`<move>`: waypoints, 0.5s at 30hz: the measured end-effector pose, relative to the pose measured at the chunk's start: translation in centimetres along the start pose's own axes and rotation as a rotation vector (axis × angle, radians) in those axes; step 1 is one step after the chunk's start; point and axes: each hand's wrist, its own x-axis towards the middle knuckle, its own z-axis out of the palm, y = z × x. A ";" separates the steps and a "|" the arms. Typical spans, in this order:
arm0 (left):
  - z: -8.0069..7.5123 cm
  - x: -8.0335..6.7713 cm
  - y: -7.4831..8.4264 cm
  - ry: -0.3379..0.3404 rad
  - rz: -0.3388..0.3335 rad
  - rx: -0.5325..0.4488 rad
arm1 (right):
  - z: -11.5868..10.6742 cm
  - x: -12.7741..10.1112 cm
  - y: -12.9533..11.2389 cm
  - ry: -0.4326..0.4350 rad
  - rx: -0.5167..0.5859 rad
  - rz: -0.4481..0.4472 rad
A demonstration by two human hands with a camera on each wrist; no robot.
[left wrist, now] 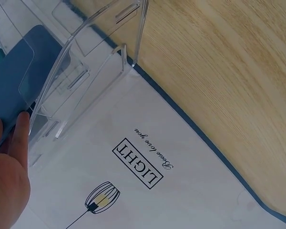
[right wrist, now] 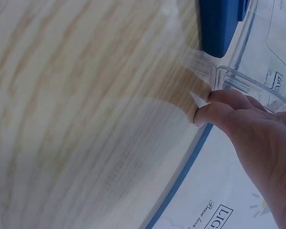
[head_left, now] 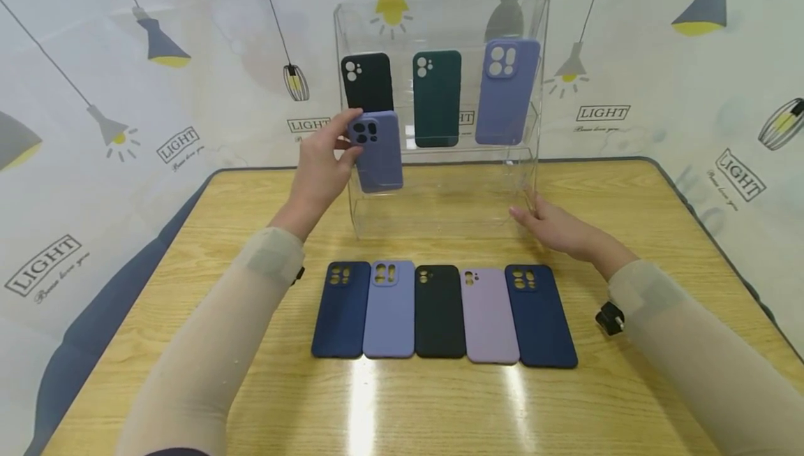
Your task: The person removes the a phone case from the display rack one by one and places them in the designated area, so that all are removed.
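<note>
My left hand (head_left: 323, 163) holds a lavender-blue phone case (head_left: 380, 163) by its upper left edge, thumb in front. This case stands upright at the left of a clear acrylic display rack (head_left: 440, 215), partly covering a black phone case (head_left: 367, 79) behind it. In the left wrist view the same phone case (left wrist: 35, 62) shows through the rack's side panel and looks bluer. At the rack's lower right side, my right hand (head_left: 559, 227) grips the clear edge between thumb and fingers; the right wrist view shows the fingertips (right wrist: 200, 117) at that edge.
A dark green phone case (head_left: 436, 100) and another lavender-blue case (head_left: 507, 93) stand in the rack's upper tier. In front, several cases lie side by side on the wooden table (head_left: 251, 386), including a black case (head_left: 440, 316) and a pale purple case (head_left: 491, 320).
</note>
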 end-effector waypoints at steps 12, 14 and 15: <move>0.1 0.1 0.1 0.011 -0.008 0.009 | 0.2 0.0 0.2 0.008 -0.017 -0.013; 0.1 0.2 0.0 0.024 -0.009 0.016 | 0.2 -0.4 -0.3 0.006 -0.019 -0.010; 0.1 0.2 0.0 0.034 -0.009 0.014 | 0.2 -0.5 -0.5 0.007 -0.020 -0.009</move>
